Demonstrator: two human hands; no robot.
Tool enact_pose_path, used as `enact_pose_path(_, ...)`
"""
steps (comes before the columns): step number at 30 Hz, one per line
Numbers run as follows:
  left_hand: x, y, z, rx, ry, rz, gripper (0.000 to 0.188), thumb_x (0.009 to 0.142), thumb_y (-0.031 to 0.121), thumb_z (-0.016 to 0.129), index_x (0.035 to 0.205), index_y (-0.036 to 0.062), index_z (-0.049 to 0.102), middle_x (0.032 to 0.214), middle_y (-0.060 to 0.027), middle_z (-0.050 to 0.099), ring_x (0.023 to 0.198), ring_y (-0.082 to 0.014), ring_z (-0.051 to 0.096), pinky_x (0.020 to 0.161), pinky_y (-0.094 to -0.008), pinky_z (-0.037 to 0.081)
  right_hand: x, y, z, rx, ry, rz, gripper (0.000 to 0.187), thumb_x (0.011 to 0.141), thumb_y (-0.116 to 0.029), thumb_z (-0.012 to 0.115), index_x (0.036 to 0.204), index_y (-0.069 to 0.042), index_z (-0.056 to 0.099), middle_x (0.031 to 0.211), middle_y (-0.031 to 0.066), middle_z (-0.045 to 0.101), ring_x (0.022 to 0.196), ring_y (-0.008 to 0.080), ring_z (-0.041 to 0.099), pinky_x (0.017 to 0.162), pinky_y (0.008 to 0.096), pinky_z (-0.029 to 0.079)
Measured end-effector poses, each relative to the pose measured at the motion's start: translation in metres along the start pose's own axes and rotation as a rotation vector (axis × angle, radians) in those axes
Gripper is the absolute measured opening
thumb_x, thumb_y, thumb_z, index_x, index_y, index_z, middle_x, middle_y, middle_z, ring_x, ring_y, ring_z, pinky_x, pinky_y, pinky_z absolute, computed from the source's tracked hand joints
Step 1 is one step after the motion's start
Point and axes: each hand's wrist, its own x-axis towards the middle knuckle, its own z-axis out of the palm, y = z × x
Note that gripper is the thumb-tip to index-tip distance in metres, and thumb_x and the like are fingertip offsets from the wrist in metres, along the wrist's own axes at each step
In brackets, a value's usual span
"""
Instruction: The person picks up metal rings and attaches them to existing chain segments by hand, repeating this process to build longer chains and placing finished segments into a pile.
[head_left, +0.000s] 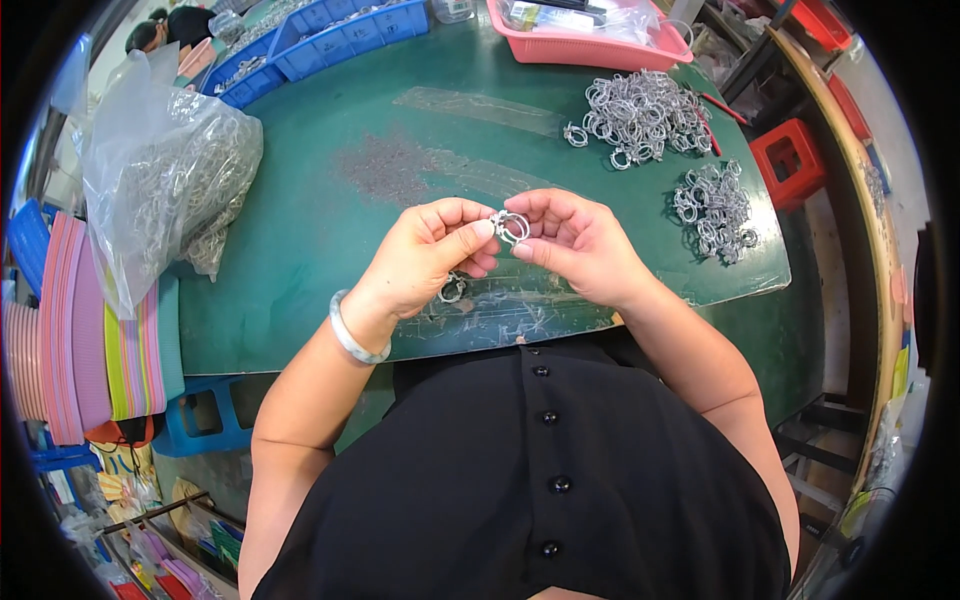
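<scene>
Green table (330, 190), metal clamp heaps (645, 115), plastic bag (165, 180)

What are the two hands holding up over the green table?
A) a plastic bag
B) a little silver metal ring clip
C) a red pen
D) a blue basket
B: the left hand and right hand pinch a small silver metal ring clip between their fingertips, above the green table.

The table (330, 230) is covered in dark green, with a grey scuffed patch near its middle. The metal rings (640, 115) are silver-coloured throughout. A pink tray (585, 48) and blue bins (345, 35) are set at the far edge. The bracelet (352, 338) is pale green. The garment (560, 470) is black, with black buttons. The stool (790, 160) is red.
</scene>
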Motion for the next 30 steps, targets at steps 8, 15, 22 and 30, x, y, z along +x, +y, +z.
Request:
enact_pose_path(8,-0.002,-0.002,0.008,-0.175,-0.003,0.045,0.021,0.088,0.012,0.05,0.105,-0.0002,0.054,0.089,-0.0071,0.061,0.077,-0.0131,0.06,0.07,-0.0252,0.051,0.002,0.008,0.002,-0.277,0.079,-0.289,0.029,0.074,0.005,0.06,0.102,0.002,0.054,0.088,0.0038,0.055,0.073,0.0074,0.052,0.065,0.0214,0.045)
enact_pose_path(15,0.0,-0.011,0.002,-0.272,-0.033,0.031,0.023,0.088,0.014,0.051,0.106,-0.0002,0.053,0.089,-0.0066,0.061,0.074,-0.0121,0.059,0.067,-0.0246,0.05,0.003,0.002,0.008,-0.343,0.088,-0.325,0.029,0.073,0.006,0.06,0.1,0.002,0.055,0.087,0.0057,0.055,0.069,0.0085,0.053,0.062,0.0218,0.045)
enact_pose_path(22,-0.002,-0.014,-0.008,-0.428,-0.04,0.007,0.026,0.088,0.016,0.05,0.108,-0.001,0.05,0.092,-0.0075,0.06,0.076,-0.0139,0.058,0.068,-0.0259,0.049,0.005,0.008,0.008,-0.386,0.099,-0.305,0.032,0.073,0.004,0.061,0.104,0.001,0.053,0.086,0.006,0.054,0.067,0.0093,0.053,0.061,0.0222,0.045)
enact_pose_path(30,-0.016,-0.017,-0.047,-0.799,-0.056,0.148,0.029,0.083,0.017,0.045,0.104,-0.0011,0.052,0.108,-0.0187,0.055,0.098,-0.0305,0.055,0.081,-0.039,0.048,0.013,0.021,0.015,-0.998,-0.116,-0.356,0.025,0.072,-0.008,0.062,0.097,-0.003,0.057,0.087,0.0129,0.054,0.081,0.0303,0.056,0.07,0.037,0.046)
